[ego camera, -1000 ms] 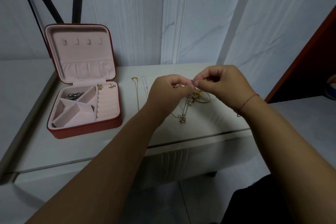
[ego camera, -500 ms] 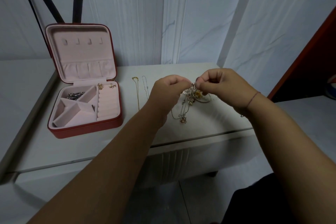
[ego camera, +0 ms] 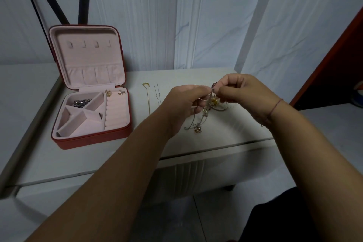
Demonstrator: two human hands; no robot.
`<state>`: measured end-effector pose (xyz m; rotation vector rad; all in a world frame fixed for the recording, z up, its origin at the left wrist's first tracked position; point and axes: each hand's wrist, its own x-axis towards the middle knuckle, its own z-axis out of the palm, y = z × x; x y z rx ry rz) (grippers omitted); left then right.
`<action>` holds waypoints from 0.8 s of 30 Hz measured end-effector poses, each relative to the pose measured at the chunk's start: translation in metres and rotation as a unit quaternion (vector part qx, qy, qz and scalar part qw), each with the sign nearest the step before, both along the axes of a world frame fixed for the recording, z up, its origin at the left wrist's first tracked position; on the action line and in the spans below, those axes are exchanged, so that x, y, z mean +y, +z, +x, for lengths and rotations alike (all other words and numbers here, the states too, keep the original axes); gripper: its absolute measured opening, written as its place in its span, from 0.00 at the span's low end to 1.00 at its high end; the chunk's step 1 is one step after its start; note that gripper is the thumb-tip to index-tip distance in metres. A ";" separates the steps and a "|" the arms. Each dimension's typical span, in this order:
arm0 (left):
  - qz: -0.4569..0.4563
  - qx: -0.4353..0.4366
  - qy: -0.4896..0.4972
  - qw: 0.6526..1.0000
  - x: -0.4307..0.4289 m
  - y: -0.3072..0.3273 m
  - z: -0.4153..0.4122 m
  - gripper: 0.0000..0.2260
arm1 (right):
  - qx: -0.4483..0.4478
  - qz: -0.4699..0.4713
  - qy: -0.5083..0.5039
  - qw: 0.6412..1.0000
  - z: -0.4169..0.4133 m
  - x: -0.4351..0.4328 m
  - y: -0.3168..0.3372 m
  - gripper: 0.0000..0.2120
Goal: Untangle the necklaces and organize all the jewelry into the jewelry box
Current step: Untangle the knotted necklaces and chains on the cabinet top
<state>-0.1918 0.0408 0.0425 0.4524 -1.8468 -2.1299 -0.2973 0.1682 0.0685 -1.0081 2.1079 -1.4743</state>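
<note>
Head cam: I see left hand (ego camera: 184, 104) and right hand (ego camera: 241, 94), fingers curled, pinching the top of the tangled necklaces (ego camera: 202, 118) over the table (ego camera: 98, 159), right of the open jewelry box (ego camera: 92, 139). Tangle's long axis runs far-to-near, pendant end pointing near.

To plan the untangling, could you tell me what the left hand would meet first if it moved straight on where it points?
Probably the right hand, directly ahead of the left hand; both pinch the tangled necklaces. Depth is hard to judge.
</note>
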 end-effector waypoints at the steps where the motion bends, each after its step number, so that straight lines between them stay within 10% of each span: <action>1: -0.010 0.002 0.008 1.000 -0.001 -0.001 0.000 0.06 | 0.001 -0.005 -0.001 1.000 0.001 0.000 0.000 0.05; 24: -0.085 0.040 0.052 0.994 0.002 -0.005 -0.002 0.05 | 0.043 -0.009 -0.015 0.999 0.003 0.000 0.003 0.01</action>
